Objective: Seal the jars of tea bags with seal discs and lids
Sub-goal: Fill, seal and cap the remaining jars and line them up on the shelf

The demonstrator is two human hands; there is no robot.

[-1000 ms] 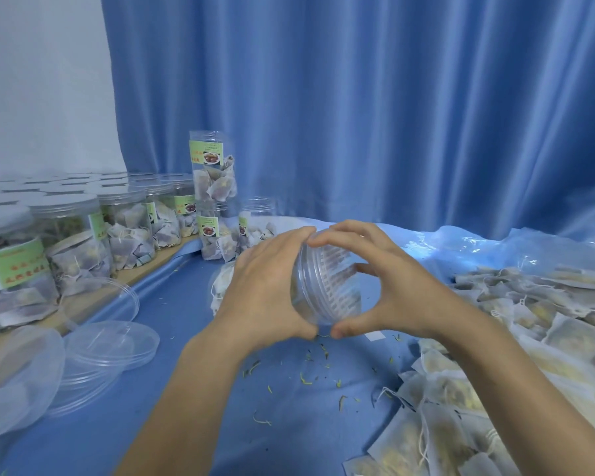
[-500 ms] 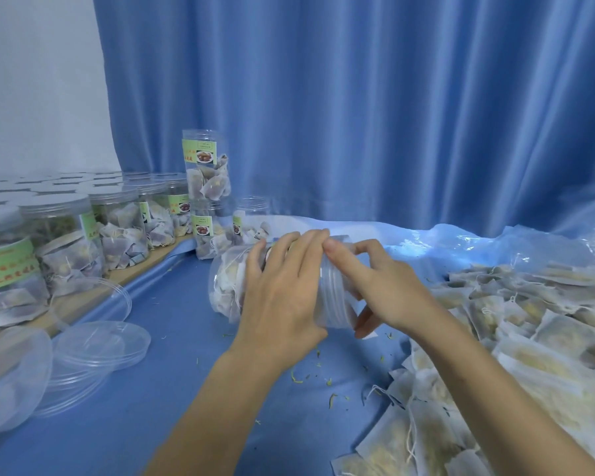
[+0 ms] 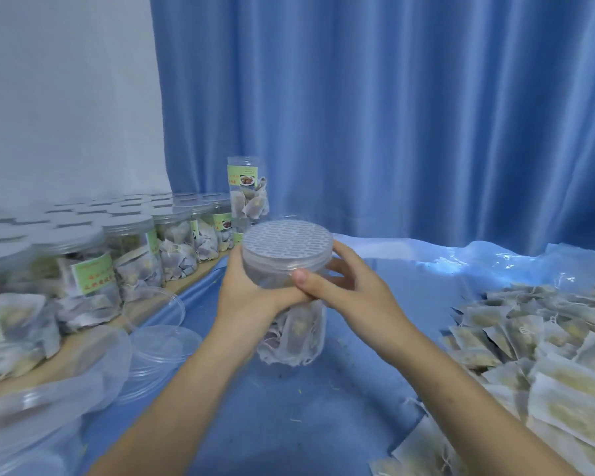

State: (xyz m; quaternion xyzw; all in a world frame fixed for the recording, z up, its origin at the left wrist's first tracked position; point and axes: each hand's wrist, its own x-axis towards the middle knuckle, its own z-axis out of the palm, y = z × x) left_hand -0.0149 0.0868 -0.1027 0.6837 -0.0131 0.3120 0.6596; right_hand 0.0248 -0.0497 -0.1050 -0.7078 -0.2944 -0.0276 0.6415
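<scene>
A clear plastic jar (image 3: 291, 333) full of tea bags is held upright above the blue table at the centre. A clear lid with a printed seal disc (image 3: 287, 240) under it sits on the jar's mouth. My left hand (image 3: 251, 293) grips the jar's upper body from the left. My right hand (image 3: 344, 286) wraps round it from the right, thumb across the front just below the lid, fingers curled behind.
Several lidded, labelled jars (image 3: 131, 255) stand in rows on the left, with one jar stacked higher (image 3: 246, 188). Loose clear lids (image 3: 162, 345) and a plastic bag (image 3: 49, 393) lie at the near left. A heap of tea bags (image 3: 529, 341) covers the right.
The jar lay on its side while my right hand turned the lid. It now stands upright, lid on top, with both hands round its upper part.
</scene>
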